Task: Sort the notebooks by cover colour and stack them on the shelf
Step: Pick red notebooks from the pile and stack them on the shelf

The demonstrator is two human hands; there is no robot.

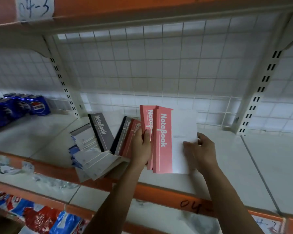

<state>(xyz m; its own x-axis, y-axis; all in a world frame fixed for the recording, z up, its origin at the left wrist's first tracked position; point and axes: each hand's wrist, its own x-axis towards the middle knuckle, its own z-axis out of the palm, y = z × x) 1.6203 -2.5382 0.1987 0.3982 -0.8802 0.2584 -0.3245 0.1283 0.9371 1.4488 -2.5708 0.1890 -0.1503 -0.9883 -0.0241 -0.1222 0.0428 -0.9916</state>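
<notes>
Two hands hold notebooks upright over the white shelf (243, 157) in the head view: the left hand (141, 146) curls around the rear pink notebook (146, 119), the right hand (200, 149) pinches the front pink notebook (162, 141) by its white side, and grey notebooks (101, 130) lie fanned just left.

Blue Pepsi cans (32, 105) at far left; white wire grid panel (150, 65) behind; handwritten label (35, 9) overhead; red-and-blue packets (41, 217) below.
</notes>
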